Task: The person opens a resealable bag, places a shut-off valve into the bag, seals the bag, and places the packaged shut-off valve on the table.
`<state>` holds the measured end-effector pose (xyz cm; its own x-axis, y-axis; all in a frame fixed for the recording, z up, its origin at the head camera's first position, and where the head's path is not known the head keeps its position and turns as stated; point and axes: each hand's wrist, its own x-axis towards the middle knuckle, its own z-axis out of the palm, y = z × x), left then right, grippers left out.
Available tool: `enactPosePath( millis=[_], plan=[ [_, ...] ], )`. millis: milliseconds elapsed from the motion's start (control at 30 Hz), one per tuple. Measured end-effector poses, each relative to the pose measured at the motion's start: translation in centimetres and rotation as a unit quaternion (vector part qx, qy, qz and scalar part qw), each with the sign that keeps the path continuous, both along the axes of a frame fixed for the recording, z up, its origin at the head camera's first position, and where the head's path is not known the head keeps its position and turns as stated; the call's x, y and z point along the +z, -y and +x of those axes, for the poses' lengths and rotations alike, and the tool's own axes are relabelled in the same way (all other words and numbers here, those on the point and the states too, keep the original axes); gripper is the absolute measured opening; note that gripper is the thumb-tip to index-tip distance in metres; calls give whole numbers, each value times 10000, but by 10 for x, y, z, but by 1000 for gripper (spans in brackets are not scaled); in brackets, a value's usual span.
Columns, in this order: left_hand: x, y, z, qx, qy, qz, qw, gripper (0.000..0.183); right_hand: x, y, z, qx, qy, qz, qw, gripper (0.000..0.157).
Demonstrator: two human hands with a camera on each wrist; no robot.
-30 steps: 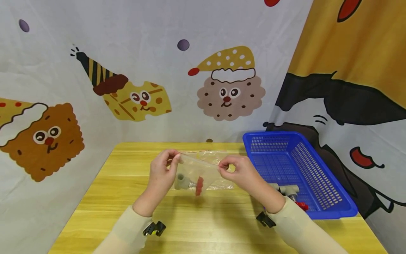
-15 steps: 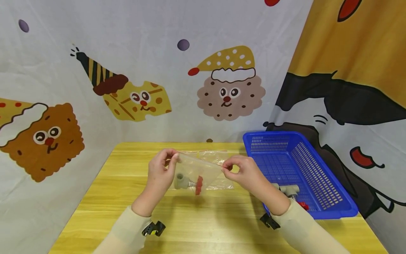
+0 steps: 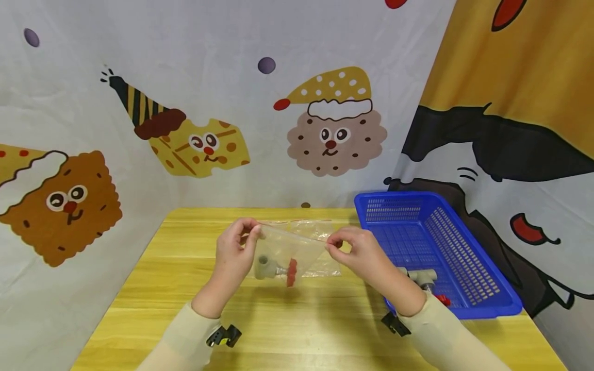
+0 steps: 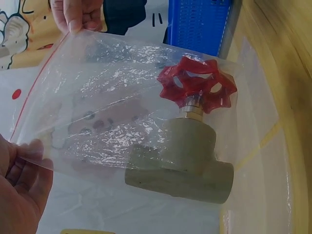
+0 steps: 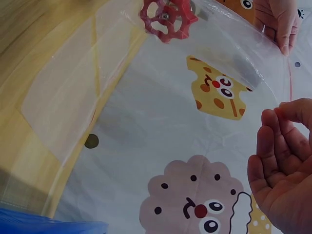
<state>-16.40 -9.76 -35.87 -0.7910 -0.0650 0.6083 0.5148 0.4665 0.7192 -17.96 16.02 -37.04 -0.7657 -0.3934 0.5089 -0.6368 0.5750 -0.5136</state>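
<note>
The head camera looks forward and down over the wooden table (image 3: 297, 330) toward the printed curtain (image 3: 218, 51). Both wrist cameras face the curtain from close to the zip-lock bag (image 3: 280, 246), their pictures turned sideways; the left one catches the right hand (image 4: 78, 13), the right one the left hand (image 5: 280, 20). All three share the red handwheel (image 4: 196, 87).

I wear a cream left sleeve (image 3: 185, 337) and right sleeve (image 3: 447, 332).
My left hand (image 3: 235, 245) and right hand (image 3: 356, 250) are bare; a black left fitting (image 3: 233, 335), marked yellow-green, and a black right fitting (image 3: 395, 324) sit near the sleeve ends.
</note>
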Motion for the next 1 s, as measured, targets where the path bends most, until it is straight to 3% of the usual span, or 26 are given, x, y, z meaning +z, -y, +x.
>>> enactPosePath(
  millis=[300,533,667,800,1000],
  plan=[
    [3,-3,1,-315,47,184,9993,6,-2,-3,-1,-206,186,-116,9995,4],
    [-22,5,-14,-384,26,70,9992,8,-1,-4,-2,-219,200,-171,9994,4],
    [-22,6,-12,-387,146,-101,9991,8,1,-9,-2,-332,261,-190,9989,5],
    [-23,9,-12,-407,175,-112,9990,10,3,-23,-2,-605,413,-167,9972,12],
    [-25,19,-12,-138,-8,-42,9999,11,11,-66,-4,-1234,895,-140,9882,26]
  ],
)
